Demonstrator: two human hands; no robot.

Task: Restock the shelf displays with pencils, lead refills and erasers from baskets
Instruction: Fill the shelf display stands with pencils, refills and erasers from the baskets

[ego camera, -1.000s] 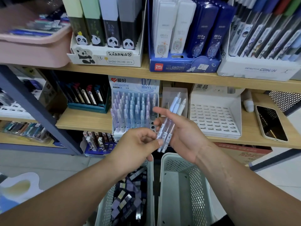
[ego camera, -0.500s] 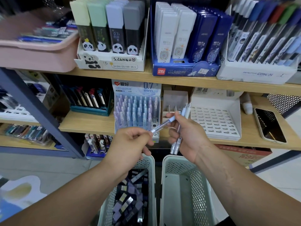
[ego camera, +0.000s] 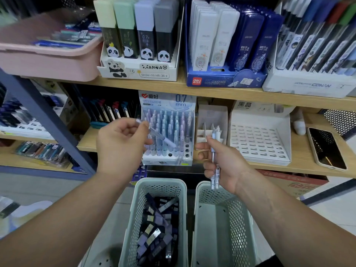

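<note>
Nearly filling the pencil display (ego camera: 167, 132), a few near-right holes left: left hand (ego camera: 120, 145) gripping one pencil (ego camera: 157, 134) over it, right hand (ego camera: 224, 162) clutching two more pencils (ego camera: 215, 158), right basket (ego camera: 223, 224) emptying.

The shelf (ego camera: 227, 93) is faced in pale, matt wood grain. Both baskets (ego camera: 159, 187) are moulded from matt, perforated grey-green plastic. The pencil (ego camera: 159, 136) shows a clear, glossy plastic barrel. The display stand (ego camera: 167, 162) looks like printed, lightly glossy card. The phone (ego camera: 326, 148) has a glossy dark glass face.
</note>
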